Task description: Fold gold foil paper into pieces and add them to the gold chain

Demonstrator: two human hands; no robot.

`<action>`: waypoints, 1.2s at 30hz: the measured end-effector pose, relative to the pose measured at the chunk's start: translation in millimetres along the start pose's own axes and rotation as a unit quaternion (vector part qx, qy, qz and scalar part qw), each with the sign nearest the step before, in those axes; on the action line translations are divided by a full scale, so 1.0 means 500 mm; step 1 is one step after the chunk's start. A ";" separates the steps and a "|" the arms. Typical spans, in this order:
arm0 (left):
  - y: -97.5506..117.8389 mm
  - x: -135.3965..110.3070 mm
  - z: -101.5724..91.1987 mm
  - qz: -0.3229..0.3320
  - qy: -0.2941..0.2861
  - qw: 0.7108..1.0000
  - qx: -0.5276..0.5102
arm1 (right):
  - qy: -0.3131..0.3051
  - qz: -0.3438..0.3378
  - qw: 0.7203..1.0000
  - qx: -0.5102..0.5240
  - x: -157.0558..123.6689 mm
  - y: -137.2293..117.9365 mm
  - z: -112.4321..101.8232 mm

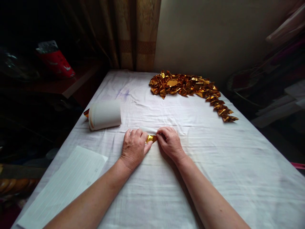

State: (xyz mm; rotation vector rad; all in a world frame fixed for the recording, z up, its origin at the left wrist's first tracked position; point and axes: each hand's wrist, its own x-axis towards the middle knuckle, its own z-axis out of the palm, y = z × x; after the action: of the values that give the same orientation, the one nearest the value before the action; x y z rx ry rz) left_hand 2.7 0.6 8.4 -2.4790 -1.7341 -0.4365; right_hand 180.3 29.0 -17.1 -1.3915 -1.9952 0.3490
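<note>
A small folded piece of gold foil paper lies on the white cloth in the middle, between my two hands. My left hand rests over its left end, fingers bent and the thumb pressed along its near side. At the right end, my right hand pinches the foil's corner between thumb and fingertips. Just behind the foil shows a pale strip of paper, partly hidden by my fingers. How much foil lies under my left hand cannot be seen.
A chain of folded gold foil pieces curves along the back right. To the left lie a white paper roll with foil at its end and a lined paper sheet. A red container stands on a dark side table.
</note>
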 end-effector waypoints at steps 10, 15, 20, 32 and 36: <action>0.000 0.009 0.003 0.005 0.016 1.000 -0.001 | 0.001 -0.012 1.000 -0.020 -0.006 -0.005 -0.002; 0.001 0.012 0.009 -0.013 0.015 1.000 0.002 | 0.000 -0.001 1.000 -0.012 -0.006 -0.001 -0.001; -0.001 0.011 0.013 -0.015 0.014 1.000 -0.004 | 0.023 0.016 1.000 0.004 0.000 0.012 0.008; -0.002 0.009 0.018 -0.007 0.039 0.999 -0.005 | 0.004 -0.112 0.991 -0.076 -0.038 -0.030 -0.023; -0.015 -0.001 0.018 -0.001 0.033 0.999 -0.042 | -0.048 -0.109 0.988 -0.094 -0.047 -0.039 -0.029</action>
State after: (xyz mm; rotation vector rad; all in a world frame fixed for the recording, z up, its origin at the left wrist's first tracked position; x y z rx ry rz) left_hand -2.7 5.0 -0.8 -2.4881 -1.7282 -0.5970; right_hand 180.6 -2.3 -4.2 -1.2715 -2.2837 0.1332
